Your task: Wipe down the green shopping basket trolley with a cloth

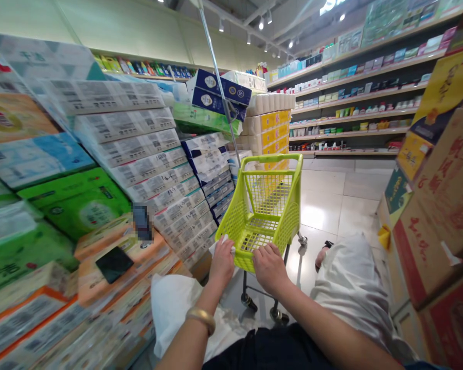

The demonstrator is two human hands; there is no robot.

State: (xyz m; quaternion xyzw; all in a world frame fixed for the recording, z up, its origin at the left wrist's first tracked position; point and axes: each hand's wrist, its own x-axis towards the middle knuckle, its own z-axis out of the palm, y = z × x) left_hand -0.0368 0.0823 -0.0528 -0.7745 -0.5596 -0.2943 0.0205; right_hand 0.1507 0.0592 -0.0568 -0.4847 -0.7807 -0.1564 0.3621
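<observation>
In front of me stands a lime-green plastic shopping cart (221,226) on metal legs with caster wheels. Its basket has lattice walls, and I see no goods inside. My left hand (223,259) is closed at the left corner of the near rim, with a crumpled white cloth or wipe (215,248) under its fingers. My right hand (270,265) is closed over the middle of the same rim, fingers curled inward. What lies beneath its fingers, apart from the rim, is hidden.
Stacked tissue packs (139,133) rise on the left; a phone (142,221) and a dark flat device (114,264) rest on orange packs. Cardboard boxes (435,216) stand close on the right. A slanting metal pole (216,67) stands behind the cart. Tiled floor (324,192) leads to shelves.
</observation>
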